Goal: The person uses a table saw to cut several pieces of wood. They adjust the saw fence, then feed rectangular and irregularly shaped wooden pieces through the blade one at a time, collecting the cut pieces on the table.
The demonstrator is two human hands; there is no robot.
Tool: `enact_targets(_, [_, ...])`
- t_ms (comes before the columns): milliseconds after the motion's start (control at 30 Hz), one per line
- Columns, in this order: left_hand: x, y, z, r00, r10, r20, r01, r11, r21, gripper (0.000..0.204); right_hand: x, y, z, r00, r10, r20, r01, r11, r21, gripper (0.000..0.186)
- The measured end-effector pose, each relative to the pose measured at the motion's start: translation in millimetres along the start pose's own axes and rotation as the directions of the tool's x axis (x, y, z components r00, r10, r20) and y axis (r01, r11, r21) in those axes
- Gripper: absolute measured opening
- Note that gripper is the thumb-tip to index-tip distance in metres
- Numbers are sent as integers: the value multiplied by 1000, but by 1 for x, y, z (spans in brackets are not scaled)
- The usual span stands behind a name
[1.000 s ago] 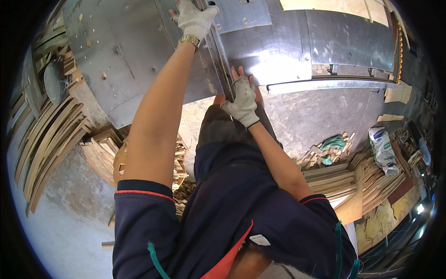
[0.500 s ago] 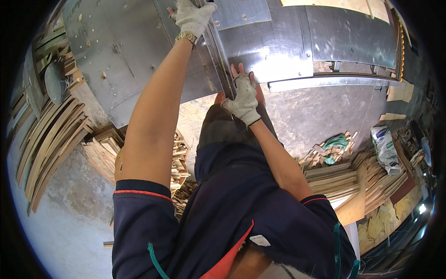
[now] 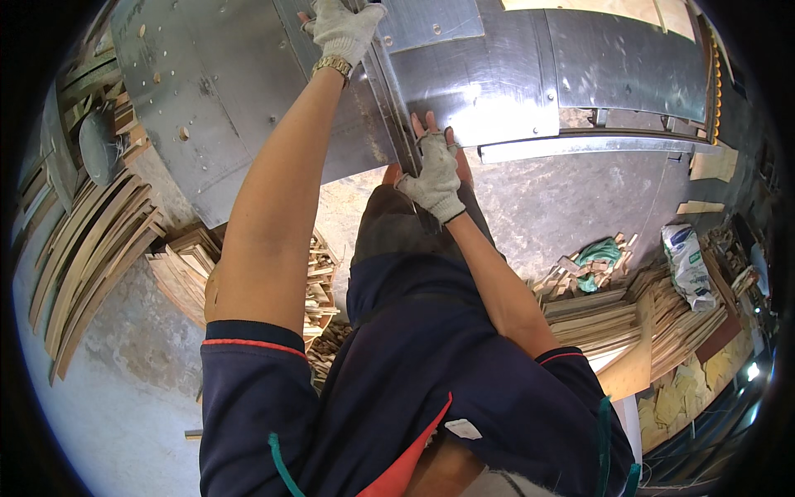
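Observation:
I look down over a grey sheet-metal machine table (image 3: 248,91). A narrow dark strip (image 3: 396,108) lies along a metal guide that runs from the table's near edge toward the far side. My left hand (image 3: 341,29), in a white fingerless glove with a wrist watch, reaches far out and presses on the far part of the strip. My right hand (image 3: 435,170), also gloved, lies flat on the strip's near end at the table edge, fingers extended. Whether either hand clasps the strip is hidden.
Stacks of thin wood slats (image 3: 91,248) lie on the concrete floor at the left and more slats (image 3: 629,319) at the right. A white sack (image 3: 687,265) and green cloth (image 3: 600,253) sit among offcuts. A metal rail (image 3: 596,145) edges the table at the right.
Both hands stay on the strip, shifted only slightly; the right hand has slid a little along the guide toward the table.

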State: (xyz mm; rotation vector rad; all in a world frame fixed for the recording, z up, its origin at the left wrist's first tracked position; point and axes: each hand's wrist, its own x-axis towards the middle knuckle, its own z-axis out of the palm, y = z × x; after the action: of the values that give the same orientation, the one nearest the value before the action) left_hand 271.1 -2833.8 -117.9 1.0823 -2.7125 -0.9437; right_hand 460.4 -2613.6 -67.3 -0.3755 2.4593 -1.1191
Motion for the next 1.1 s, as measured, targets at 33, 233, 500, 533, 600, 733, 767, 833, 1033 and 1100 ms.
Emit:
enact_targets(33, [0,0,0,1000,5,3,-5,1000,0,106,0,0,0,1000,-6,0,6,1000,-7,102])
enact_targets(233, [0,1,0,999,-32,12,33,999,-15,106,0,1,0,1000,-18,-7,18,1000,11,102])
enact_targets(500, [-1,1,1,1000,-29,12,29,1000,10,107,3,-4,-3,1000,0,10,0,1000,0,101])
enact_targets(533, [-2,2,0,999,-44,15,44,999,16,108,3,-5,-4,999,31,35,-31,1000,-3,101])
enact_targets(600, [-4,6,-2,1000,-6,-21,7,1000,30,105,0,-5,-8,999,-29,-19,29,1000,-9,93])
enact_targets(733, [-10,17,-14,990,121,-78,-119,993,23,93,-39,16,-18,994,78,-74,-65,984,164,64])
enact_targets(767, [-12,20,-17,989,129,-66,-128,992,12,89,-55,21,-14,934,346,-89,-305,901,310,53])
enact_targets(833, [-16,25,-21,976,177,-123,-172,984,56,84,-78,43,3,741,666,-92,-611,724,320,41])
enact_targets(1033, [-16,28,-20,959,222,-177,-189,964,185,84,-75,99,58,402,789,464,-887,212,409,38])
enact_targets(1100, [-15,25,-19,960,217,-174,-184,965,187,85,-56,103,69,368,674,641,-857,-22,515,37])
